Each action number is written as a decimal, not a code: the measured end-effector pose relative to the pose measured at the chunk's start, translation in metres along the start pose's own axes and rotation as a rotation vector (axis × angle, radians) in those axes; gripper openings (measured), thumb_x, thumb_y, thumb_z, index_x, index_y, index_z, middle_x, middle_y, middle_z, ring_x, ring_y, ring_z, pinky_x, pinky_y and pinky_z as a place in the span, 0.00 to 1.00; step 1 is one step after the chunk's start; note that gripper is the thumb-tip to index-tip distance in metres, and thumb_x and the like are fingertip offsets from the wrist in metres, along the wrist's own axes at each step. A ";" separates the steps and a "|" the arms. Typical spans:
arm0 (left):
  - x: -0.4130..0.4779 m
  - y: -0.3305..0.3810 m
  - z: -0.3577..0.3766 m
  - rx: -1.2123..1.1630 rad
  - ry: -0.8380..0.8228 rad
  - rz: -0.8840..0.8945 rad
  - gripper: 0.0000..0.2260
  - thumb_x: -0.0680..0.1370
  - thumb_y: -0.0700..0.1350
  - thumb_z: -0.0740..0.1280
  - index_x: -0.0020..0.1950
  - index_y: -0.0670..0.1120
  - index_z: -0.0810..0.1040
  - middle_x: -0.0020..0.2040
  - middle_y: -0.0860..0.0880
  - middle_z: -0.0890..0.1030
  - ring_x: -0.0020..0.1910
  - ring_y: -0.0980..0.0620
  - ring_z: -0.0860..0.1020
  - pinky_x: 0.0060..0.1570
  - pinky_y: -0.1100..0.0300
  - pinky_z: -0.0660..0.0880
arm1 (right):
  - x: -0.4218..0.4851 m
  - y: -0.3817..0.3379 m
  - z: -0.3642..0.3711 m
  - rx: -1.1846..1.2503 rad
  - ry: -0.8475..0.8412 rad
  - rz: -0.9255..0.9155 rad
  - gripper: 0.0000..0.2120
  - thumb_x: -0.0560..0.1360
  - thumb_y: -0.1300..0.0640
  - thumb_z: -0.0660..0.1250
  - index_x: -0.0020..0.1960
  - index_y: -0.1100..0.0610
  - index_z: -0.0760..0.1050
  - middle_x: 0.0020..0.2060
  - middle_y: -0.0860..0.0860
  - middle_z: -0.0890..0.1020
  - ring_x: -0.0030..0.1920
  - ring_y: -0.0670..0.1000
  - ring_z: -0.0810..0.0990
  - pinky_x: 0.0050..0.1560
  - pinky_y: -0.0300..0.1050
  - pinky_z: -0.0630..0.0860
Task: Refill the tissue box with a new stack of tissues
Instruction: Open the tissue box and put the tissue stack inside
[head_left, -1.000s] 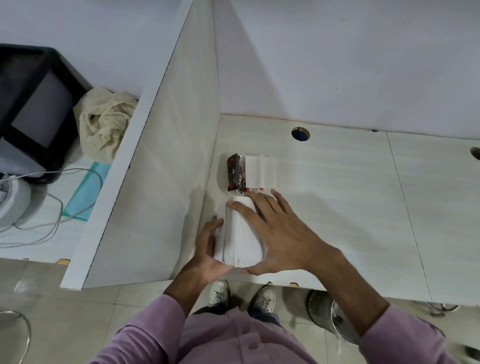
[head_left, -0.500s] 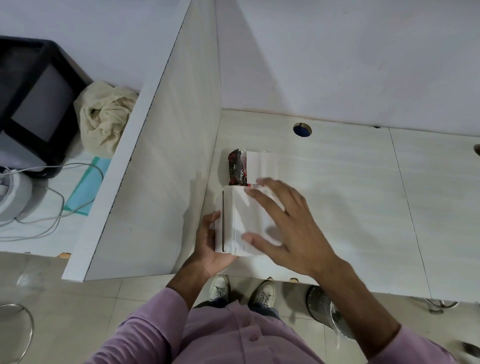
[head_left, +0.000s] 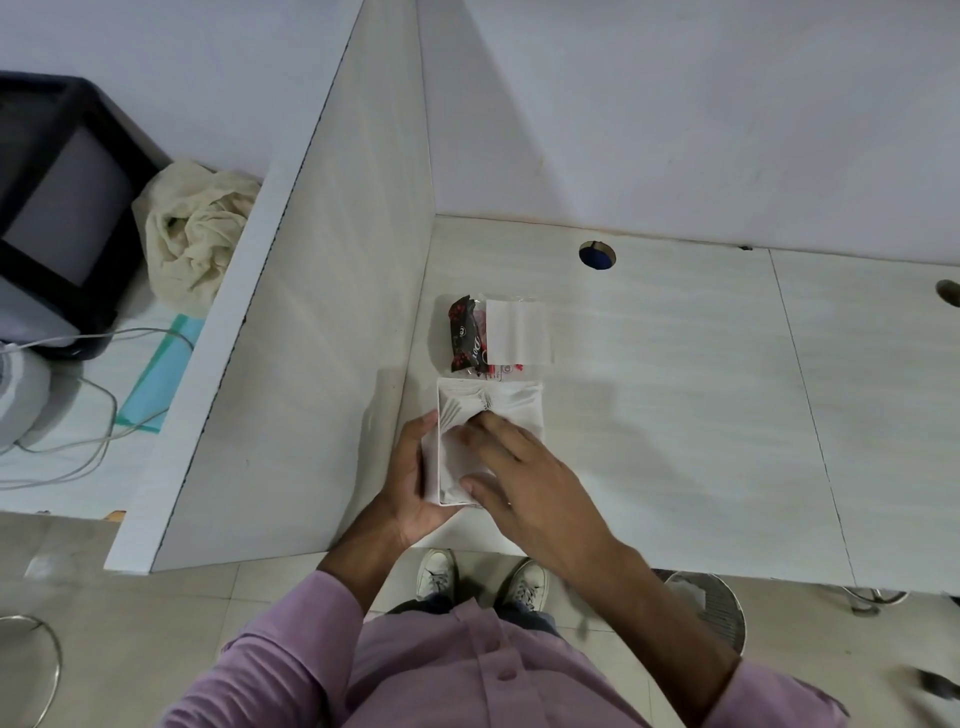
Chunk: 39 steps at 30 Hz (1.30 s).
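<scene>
White laminate covers the surface (head_left: 675, 415), and the white tissue box (head_left: 524, 405) sits on it near the front edge, close to the divider panel (head_left: 311, 338) on the left. The box is open on top, and the white tissues (head_left: 467, 410) show inside it, creased and bunched toward the far end. The left hand (head_left: 415, 483) wraps around the box's left wall and near corner, thumb along the side, fingers curled under the near end, holding it steady. The right hand (head_left: 524, 483) lies over the opening with fingers spread and flat, fingertips pressing down on the tissues; it grips nothing. Just beyond the box, touching or nearly touching its far end, lies a clear plastic wrapper (head_left: 514, 332) with a dark printed end at its left and a white panel showing through. Farther back a round cable hole (head_left: 597, 254) opens in the surface. Left of the divider, a crumpled beige cloth (head_left: 192, 239) rests beside a black frame (head_left: 62, 208), with white cables (head_left: 93, 415) trailing nearby. Below the edge of the surface, white shoes (head_left: 483, 579) stand on the tiled floor.
</scene>
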<state>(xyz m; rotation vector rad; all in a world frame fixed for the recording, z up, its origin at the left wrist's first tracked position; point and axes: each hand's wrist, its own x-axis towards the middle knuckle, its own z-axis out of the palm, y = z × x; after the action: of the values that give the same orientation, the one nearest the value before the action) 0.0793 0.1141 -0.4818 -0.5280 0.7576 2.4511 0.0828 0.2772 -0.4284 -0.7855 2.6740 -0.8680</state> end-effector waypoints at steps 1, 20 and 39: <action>0.000 0.001 0.000 0.010 0.007 -0.003 0.30 0.59 0.58 0.81 0.56 0.45 0.86 0.49 0.44 0.85 0.45 0.47 0.84 0.36 0.57 0.79 | 0.001 0.000 0.000 0.012 -0.028 0.008 0.25 0.81 0.51 0.66 0.77 0.50 0.67 0.76 0.46 0.67 0.73 0.52 0.70 0.60 0.53 0.80; -0.008 -0.006 0.013 -0.082 0.000 0.025 0.29 0.57 0.55 0.83 0.55 0.46 0.87 0.48 0.46 0.86 0.45 0.47 0.86 0.41 0.52 0.82 | 0.009 0.005 -0.004 -0.200 0.133 -0.190 0.23 0.80 0.55 0.61 0.72 0.60 0.74 0.75 0.52 0.74 0.75 0.54 0.72 0.69 0.53 0.76; -0.003 -0.004 0.001 -0.021 0.081 0.022 0.32 0.74 0.61 0.66 0.75 0.46 0.75 0.64 0.42 0.81 0.62 0.41 0.77 0.64 0.37 0.68 | -0.004 0.024 0.000 -0.307 0.320 -0.111 0.23 0.80 0.56 0.68 0.73 0.62 0.73 0.74 0.56 0.75 0.77 0.55 0.70 0.72 0.53 0.73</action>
<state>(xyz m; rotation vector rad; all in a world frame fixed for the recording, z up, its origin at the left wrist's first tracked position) 0.0839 0.1165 -0.4817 -0.6336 0.7756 2.4731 0.0758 0.2955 -0.4424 -0.9375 3.1241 -0.6616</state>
